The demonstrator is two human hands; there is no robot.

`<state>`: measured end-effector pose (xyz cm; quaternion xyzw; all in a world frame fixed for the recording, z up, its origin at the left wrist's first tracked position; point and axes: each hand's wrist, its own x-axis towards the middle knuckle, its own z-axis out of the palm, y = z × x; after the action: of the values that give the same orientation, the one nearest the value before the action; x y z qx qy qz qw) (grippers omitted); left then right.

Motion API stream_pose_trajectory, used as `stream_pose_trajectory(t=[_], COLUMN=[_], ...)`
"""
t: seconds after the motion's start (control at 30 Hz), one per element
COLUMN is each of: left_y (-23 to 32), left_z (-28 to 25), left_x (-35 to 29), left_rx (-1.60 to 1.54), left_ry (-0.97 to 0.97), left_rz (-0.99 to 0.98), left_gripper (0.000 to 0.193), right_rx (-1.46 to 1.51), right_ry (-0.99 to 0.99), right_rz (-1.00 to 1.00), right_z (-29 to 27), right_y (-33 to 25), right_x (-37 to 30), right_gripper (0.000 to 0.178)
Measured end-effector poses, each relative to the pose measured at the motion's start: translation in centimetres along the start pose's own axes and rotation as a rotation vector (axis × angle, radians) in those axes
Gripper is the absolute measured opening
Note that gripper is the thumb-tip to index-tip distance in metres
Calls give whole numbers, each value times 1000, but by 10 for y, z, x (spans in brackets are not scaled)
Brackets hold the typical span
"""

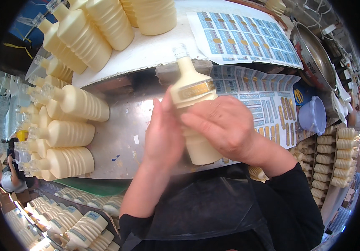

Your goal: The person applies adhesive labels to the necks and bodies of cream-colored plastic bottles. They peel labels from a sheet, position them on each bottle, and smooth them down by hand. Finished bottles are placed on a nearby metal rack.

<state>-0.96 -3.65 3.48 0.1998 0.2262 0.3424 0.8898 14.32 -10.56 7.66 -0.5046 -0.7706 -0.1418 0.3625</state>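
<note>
A cream plastic bottle with a clear threaded neck stands a little tilted between my hands over the metal worktop. Across its upper body runs a gold-and-grey label strip. My left hand, slightly blurred, is at the bottle's left side, its fingers pointing up and steadying it. My right hand wraps the bottle's right side, with the fingers curled against the ribbed front below the strip. Part of the bottle's middle is hidden behind the right hand.
Similar bottles lie stacked at the left, and others stand on the white shelf. Label sheets lie at the back and right. A lilac bucket and a metal basin sit further right. Bottle racks flank me; another person is far left.
</note>
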Motion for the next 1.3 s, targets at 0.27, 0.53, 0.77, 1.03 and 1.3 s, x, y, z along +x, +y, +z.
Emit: stream_pose_trajectory(t=[0.27, 0.53, 0.77, 1.03, 1.3], left_y=[1, 1, -13, -14, -9], left_z=[-2, 6, -3, -8, -8], left_x=[-5, -2, 23, 24, 25], left_rx=[-158, 69, 467, 368, 269], left_ry=[-48, 43, 160, 112, 121], left_rz=[-47, 17, 148, 155, 159], left_gripper=[63, 61, 45, 34, 32], right_rx=[-134, 423, 263, 373, 380], right_ry=[-154, 176, -26, 61, 154], right_rz=[-57, 759, 597, 774, 706], right_z=[17, -1, 41, 27, 21], right_y=[-22, 4, 19, 68, 67], right_x=[24, 49, 50, -4, 3], right_gripper=[17, 22, 34, 37, 37])
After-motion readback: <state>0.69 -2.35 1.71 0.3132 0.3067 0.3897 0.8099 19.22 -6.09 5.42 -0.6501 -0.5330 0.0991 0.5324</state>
